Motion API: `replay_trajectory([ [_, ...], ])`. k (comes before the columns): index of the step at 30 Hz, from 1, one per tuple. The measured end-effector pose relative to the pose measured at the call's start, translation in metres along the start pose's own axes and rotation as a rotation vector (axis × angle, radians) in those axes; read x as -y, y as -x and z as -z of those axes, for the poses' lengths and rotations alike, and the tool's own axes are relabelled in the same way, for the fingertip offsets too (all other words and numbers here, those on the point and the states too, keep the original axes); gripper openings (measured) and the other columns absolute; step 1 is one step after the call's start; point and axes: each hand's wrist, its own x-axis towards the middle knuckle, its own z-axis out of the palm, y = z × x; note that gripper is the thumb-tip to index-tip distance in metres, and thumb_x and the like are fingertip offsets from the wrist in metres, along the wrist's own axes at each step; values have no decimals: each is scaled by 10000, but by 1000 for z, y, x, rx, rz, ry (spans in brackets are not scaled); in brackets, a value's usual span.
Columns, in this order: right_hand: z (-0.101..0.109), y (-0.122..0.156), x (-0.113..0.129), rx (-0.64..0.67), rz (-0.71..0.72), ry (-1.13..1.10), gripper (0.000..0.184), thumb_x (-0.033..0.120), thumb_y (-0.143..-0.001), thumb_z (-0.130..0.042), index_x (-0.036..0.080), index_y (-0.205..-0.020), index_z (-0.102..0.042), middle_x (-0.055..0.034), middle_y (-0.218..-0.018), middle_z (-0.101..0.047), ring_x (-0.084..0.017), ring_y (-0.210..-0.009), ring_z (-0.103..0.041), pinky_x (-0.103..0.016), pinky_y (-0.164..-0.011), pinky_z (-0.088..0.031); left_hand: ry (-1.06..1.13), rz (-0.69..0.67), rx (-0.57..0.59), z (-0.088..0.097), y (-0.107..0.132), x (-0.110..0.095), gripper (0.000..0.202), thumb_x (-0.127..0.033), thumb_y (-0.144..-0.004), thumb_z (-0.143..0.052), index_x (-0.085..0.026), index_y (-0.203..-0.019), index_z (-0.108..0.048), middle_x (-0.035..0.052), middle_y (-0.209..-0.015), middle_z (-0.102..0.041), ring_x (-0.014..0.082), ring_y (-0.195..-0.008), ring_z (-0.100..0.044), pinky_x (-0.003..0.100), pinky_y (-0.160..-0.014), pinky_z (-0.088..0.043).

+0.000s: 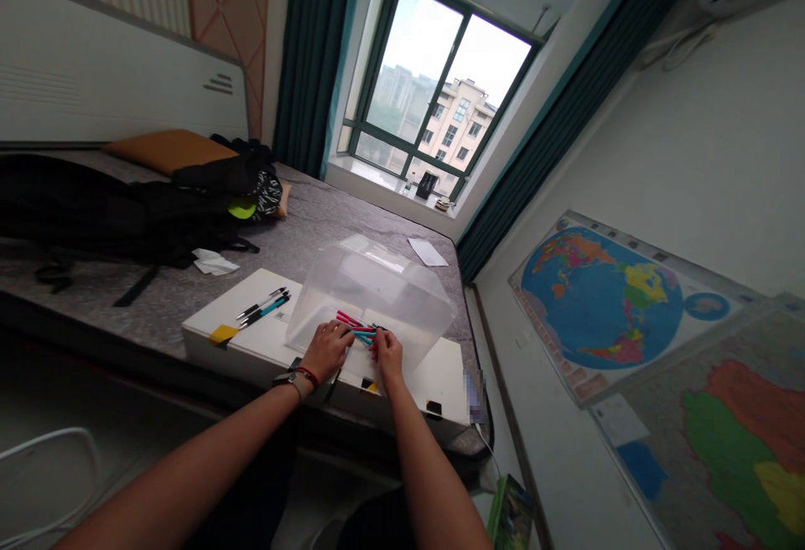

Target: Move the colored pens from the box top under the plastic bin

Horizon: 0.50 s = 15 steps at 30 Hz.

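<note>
A clear plastic box (402,290) lies tipped over, its opening towards me. Inside that opening is a small bunch of red, blue and black pens (361,332). My left hand (330,350) has its fingers curled at the left end of the bunch, apparently gripping it. At the other end, my right hand (388,353) pinches the pens between thumb and fingers. Three more pens (264,308), black and blue, lie side by side to the left. The fingers partly hide the pen ends.
Two white cartons (245,345) with yellow and black tape form the work surface on a grey mattress (320,206). Behind them are a crumpled tissue (215,262), a black backpack (94,206) and white paper (428,252). A wall with maps (604,298) stands right.
</note>
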Motion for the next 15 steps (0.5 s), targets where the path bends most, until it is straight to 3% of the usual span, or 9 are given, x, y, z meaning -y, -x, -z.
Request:
replay_trajectory([
  [5, -2, 2, 3, 3, 7, 36, 405, 567, -824, -562, 171, -843, -643, 14, -575, -586, -117, -457, -471, -225, -449, -376, 20, 8, -46, -1, 0, 0, 400, -199, -897, -436, -238, -1269, -577, 110, -1133, -635, 271, -1110, -507, 444, -936, -385],
  [10, -1, 2, 0, 69, 87, 143, 394, 536, -855, -544, 171, -784, -673, -2, -599, -611, -123, -509, -498, -228, -516, -401, 70, -19, -54, 2, 0, -3, 544, -359, -934, -416, -171, -1444, -391, 139, -1222, -613, 269, -1123, -522, 420, -950, -398],
  [15, 0, 3, -2, 206, 113, 211, 438, 541, -893, -494, 179, -760, -703, -18, -666, -661, -123, -539, -534, -230, -571, -422, 51, -49, 2, 1, -1, -2, 670, -258, -894, -416, -167, -1523, -204, 143, -1390, -507, 266, -1150, -519, 404, -944, -403],
])
